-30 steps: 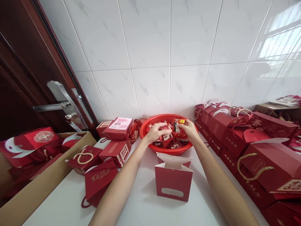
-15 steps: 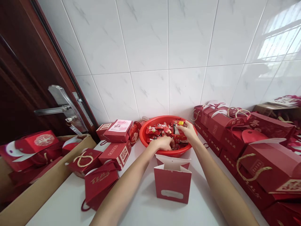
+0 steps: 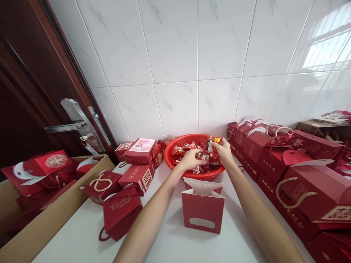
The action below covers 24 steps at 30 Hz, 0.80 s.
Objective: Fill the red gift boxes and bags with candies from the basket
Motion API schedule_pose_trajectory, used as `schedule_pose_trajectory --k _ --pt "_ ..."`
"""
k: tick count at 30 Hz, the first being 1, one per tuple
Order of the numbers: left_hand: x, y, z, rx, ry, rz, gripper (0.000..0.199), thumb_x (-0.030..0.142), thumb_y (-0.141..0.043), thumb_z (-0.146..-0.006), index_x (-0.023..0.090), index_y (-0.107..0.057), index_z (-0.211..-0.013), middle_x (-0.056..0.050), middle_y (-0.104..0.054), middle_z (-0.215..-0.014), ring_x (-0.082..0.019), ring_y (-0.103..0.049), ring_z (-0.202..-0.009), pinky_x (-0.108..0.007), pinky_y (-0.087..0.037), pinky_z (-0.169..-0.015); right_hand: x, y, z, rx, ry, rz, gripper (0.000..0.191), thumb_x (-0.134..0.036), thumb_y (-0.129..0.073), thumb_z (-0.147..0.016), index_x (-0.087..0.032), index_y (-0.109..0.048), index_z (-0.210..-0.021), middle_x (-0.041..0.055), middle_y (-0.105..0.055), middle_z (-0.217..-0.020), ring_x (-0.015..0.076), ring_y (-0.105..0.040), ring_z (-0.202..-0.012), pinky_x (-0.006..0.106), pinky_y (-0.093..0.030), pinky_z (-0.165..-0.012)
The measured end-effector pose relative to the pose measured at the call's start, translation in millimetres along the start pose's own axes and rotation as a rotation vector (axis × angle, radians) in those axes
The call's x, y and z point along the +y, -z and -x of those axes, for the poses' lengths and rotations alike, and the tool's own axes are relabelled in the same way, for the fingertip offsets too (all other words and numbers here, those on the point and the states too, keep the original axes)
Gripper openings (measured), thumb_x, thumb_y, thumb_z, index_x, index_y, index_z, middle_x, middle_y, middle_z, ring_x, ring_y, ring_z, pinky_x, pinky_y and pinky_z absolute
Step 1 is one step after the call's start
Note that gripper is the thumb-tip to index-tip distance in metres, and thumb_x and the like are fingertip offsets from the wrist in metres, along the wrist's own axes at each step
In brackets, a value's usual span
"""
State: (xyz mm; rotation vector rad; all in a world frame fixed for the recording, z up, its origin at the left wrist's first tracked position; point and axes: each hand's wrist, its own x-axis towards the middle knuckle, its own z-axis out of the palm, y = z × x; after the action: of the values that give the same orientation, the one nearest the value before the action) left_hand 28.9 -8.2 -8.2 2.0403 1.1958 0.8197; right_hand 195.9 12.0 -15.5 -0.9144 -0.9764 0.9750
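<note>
A red plastic basket (image 3: 168, 157) stands against the wall, holding several red-wrapped candies (image 3: 189, 147). Over its middle, my left hand (image 3: 191, 160) has its fingers curled round a small shiny wrapped candy (image 3: 203, 157), partly hidden by the fingers. At the basket's right side, my right hand (image 3: 224, 151) pinches a red packet (image 3: 213, 141) with a yellow patch and a dark and white print. In front of the basket, between my forearms, a red paper gift box (image 3: 203, 209) stands upright with its top open and an oval window low on its front.
Closed red gift boxes (image 3: 137, 177) lie left of the basket. A cardboard carton (image 3: 68, 193) with more red boxes sits at far left, by a door handle (image 3: 65, 128). Stacked red boxes with rope handles (image 3: 309, 186) line the right side.
My left hand has lifted from down among the candies, with a wrapped candy now showing in its fingers. My right hand has shifted slightly right, still pinching the red packet. The view has shifted slightly.
</note>
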Motion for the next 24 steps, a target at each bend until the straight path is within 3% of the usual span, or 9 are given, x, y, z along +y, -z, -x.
schedule_pose_trajectory --k 3,8,15,20,24 --pt "-2 3.3 0 0.177 0.009 0.155 0.056 0.022 -0.080 -0.071 0.014 -0.068 -0.125 -0.013 -0.070 -0.123 -0.027 -0.065 -0.112 -0.037 -0.051 -0.096 0 0 -1 0.020 0.026 -0.015 0.034 -0.036 -0.074 -0.058 -0.022 -0.054 -0.081 0.0016 -0.069 -0.081 0.0201 -0.065 -0.073 0.033 -0.053 -0.068" --pt "-1 5.5 3 0.271 0.019 0.275 0.052 0.025 -0.082 -0.072 0.017 -0.068 -0.121 -0.013 -0.066 -0.131 -0.027 -0.062 -0.120 -0.038 -0.052 -0.099 -7 -3 6 -0.119 0.022 0.044 0.037 -0.045 -0.077 -0.066 -0.021 -0.060 -0.088 0.0051 -0.072 -0.092 0.0232 -0.069 -0.086 0.035 -0.055 -0.075" --pt "1 4.7 5 0.345 -0.091 0.444 0.040 0.032 -0.080 -0.075 0.016 -0.070 -0.110 -0.010 -0.074 -0.110 -0.024 -0.069 -0.101 -0.037 -0.056 -0.090 -21 -5 16 -0.446 -0.054 0.098 0.048 -0.050 -0.084 -0.063 -0.018 -0.065 -0.093 0.0077 -0.074 -0.095 0.0229 -0.070 -0.084 0.034 -0.056 -0.073" --pt "0 4.3 4 0.446 -0.048 0.498 0.040 0.030 -0.082 -0.072 0.016 -0.071 -0.108 -0.010 -0.075 -0.104 -0.024 -0.069 -0.098 -0.036 -0.056 -0.087 -19 -3 15 -0.486 -0.056 0.094 0.048 -0.046 -0.085 -0.062 -0.017 -0.065 -0.095 0.0080 -0.074 -0.098 0.0214 -0.070 -0.084 0.031 -0.056 -0.070" --pt "-1 3.9 2 0.482 -0.057 0.482 0.035 0.031 -0.080 -0.073 0.014 -0.071 -0.103 -0.007 -0.074 -0.088 -0.021 -0.069 -0.086 -0.035 -0.055 -0.082 -21 -5 17 -0.470 -0.060 0.072 0.047 -0.042 -0.087 -0.059 -0.017 -0.067 -0.092 0.0077 -0.074 -0.096 0.0214 -0.070 -0.083 0.031 -0.056 -0.071"
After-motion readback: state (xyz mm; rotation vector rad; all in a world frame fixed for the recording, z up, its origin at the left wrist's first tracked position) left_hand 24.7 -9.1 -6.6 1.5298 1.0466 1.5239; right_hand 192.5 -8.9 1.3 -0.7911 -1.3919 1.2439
